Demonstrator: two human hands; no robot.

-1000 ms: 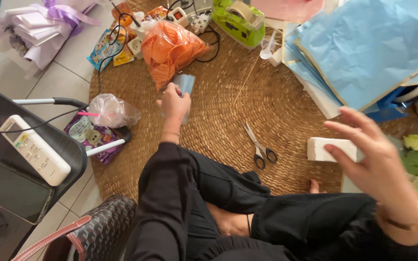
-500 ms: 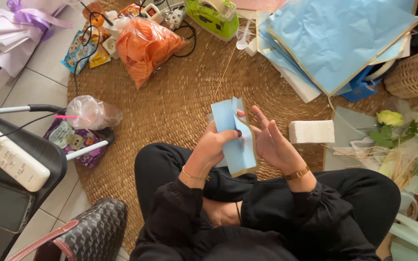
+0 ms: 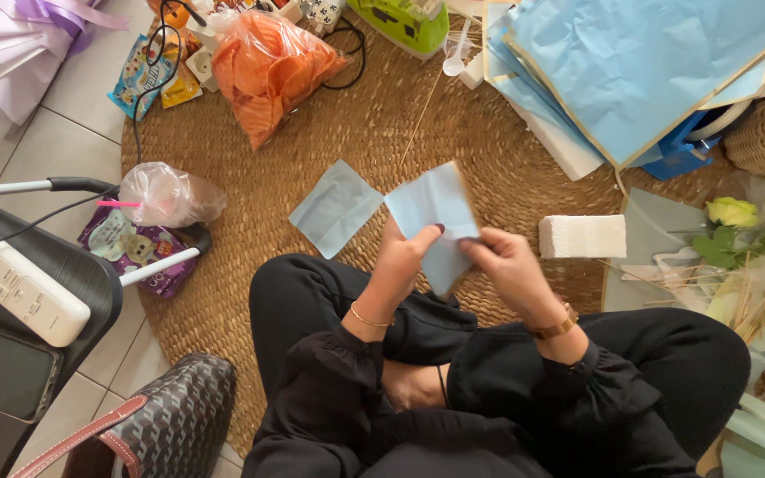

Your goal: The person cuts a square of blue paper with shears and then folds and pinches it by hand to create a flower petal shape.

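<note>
I sit cross-legged on a round woven mat (image 3: 506, 168). My left hand (image 3: 409, 252) and my right hand (image 3: 502, 261) both pinch a small stack of light blue paper squares (image 3: 434, 211) held just above my knees. A single light blue paper square (image 3: 335, 208) lies flat on the mat to the left of my hands, apart from them. A white foam block (image 3: 583, 236) rests on the mat just right of my right hand.
An orange-filled plastic bag (image 3: 267, 71) and a green device (image 3: 405, 22) sit at the mat's far side. Big blue paper sheets (image 3: 639, 66) lie at upper right, flowers (image 3: 741, 226) at right. A clear bag (image 3: 166, 195), a black stand with power strip (image 3: 15, 283) and a handbag (image 3: 161, 425) are at left.
One blue square now lies on the mat left of my hands. The paper stack in my hands has shifted slightly, with both hands still gripping it.
</note>
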